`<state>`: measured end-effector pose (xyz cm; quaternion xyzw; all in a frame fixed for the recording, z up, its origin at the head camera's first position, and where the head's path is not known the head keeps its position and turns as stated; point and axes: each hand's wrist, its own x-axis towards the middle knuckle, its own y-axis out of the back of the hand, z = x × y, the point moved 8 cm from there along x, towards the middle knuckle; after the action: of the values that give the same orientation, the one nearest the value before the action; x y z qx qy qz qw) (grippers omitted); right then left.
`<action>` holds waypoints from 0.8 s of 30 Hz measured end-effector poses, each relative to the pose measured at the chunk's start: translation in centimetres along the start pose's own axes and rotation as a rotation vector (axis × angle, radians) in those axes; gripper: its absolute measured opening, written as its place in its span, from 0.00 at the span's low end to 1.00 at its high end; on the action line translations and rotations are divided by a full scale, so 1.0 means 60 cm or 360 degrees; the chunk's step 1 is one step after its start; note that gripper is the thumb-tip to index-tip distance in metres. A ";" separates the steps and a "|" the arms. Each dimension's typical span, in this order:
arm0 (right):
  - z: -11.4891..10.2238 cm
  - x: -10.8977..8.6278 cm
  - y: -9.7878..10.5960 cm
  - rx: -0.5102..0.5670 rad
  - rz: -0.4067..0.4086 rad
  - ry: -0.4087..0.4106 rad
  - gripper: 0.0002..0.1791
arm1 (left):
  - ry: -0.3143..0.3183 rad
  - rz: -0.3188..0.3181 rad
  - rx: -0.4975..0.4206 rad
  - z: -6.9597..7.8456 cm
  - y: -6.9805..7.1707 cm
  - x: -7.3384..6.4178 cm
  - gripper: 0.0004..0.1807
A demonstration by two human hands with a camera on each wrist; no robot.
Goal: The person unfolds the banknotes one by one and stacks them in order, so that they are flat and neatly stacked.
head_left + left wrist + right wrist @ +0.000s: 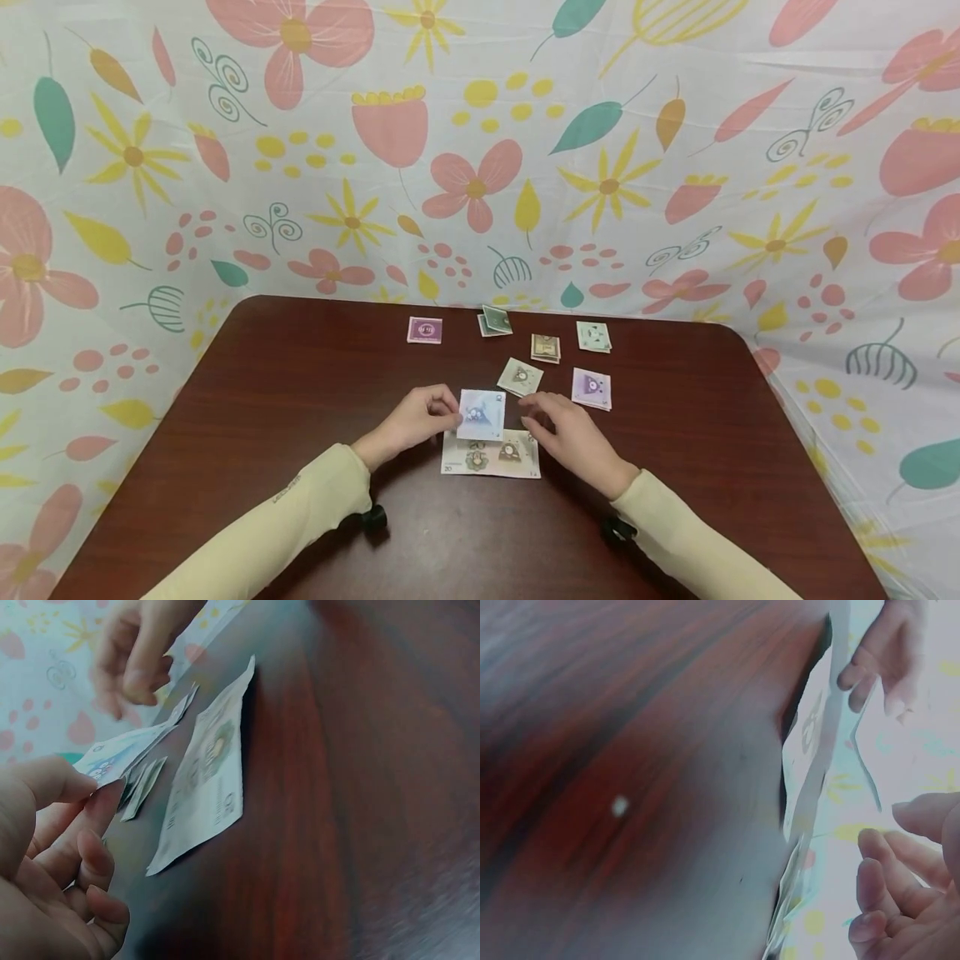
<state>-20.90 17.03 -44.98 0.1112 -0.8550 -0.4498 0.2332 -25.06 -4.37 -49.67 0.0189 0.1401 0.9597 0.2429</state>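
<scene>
My left hand (416, 421) pinches the left edge of a blue folded play banknote (482, 412), thumb against fingers, as the left wrist view also shows. That note (116, 754) is held above an unfolded beige banknote (489, 467) marked 20, which lies on the table and is partly covered by it in the head view. To the right, my right hand (577, 437) hovers near the beige note's upper right corner, holding nothing. In the right wrist view, its fingers (874, 881) are loosely bent, apart from the thumb.
On the dark wood table (300, 392) lie other folded notes: beige (521, 377), lilac (592, 388), brown (545, 347), pale green (594, 336), dark green (496, 321) and magenta (425, 330). A floral cloth (480, 183) hangs behind the table.
</scene>
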 end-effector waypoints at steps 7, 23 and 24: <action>-0.012 0.006 -0.005 0.0070 0.0032 0.0031 0.21 | 0.0011 -0.0073 -0.0114 0.003 -0.019 -0.014 0.05; -0.029 0.007 -0.007 0.0184 0.0054 0.0073 0.13 | -0.0025 -0.0035 -0.0083 0.010 -0.031 -0.026 0.05; -0.029 0.009 -0.005 0.0187 0.0071 0.0070 0.12 | -0.0037 -0.0044 -0.0084 0.012 -0.032 -0.025 0.05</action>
<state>-20.51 15.40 -44.26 0.1154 -0.8768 -0.3910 0.2549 -22.76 -3.28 -49.44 0.0218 0.1121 0.9593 0.2581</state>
